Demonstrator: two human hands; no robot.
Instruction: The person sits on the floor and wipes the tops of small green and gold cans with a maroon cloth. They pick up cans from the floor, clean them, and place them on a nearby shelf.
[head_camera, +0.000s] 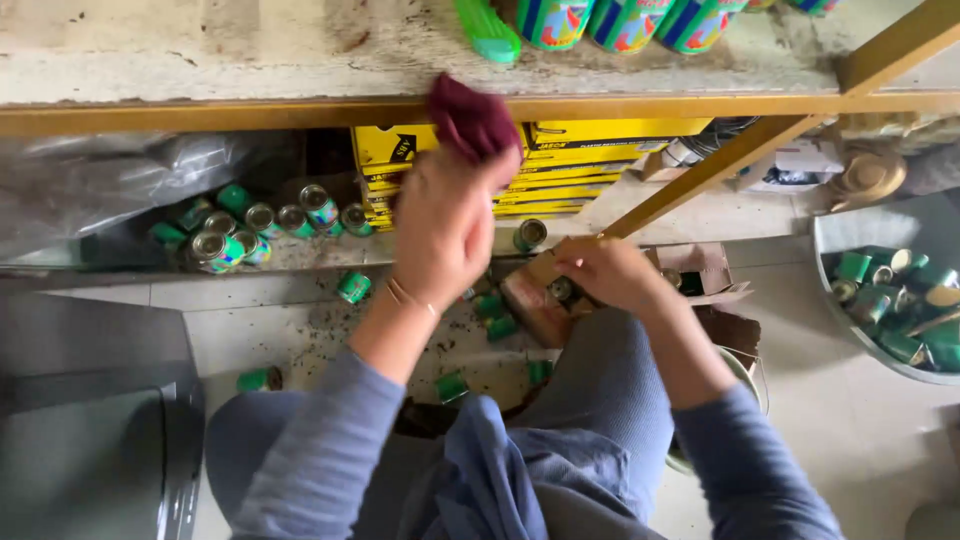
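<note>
Maroon rag (472, 120) is bunched up in the left hand (445, 225), raised right at the yellow shelf edge (200, 115). Right hand (605, 275) is curled around a small can (562, 290) over a cardboard box (535, 305). Green cans (352, 287) are scattered on the floor, more in a grey tub (835, 290).

Your left hand (445, 225) covers most of the maroon cloth (472, 118), which is motion-blurred. Your right hand (605, 275) hides most of a small can (561, 290). Striped cans (625, 22) at the shelf's back edge are cut off at the top.
</note>
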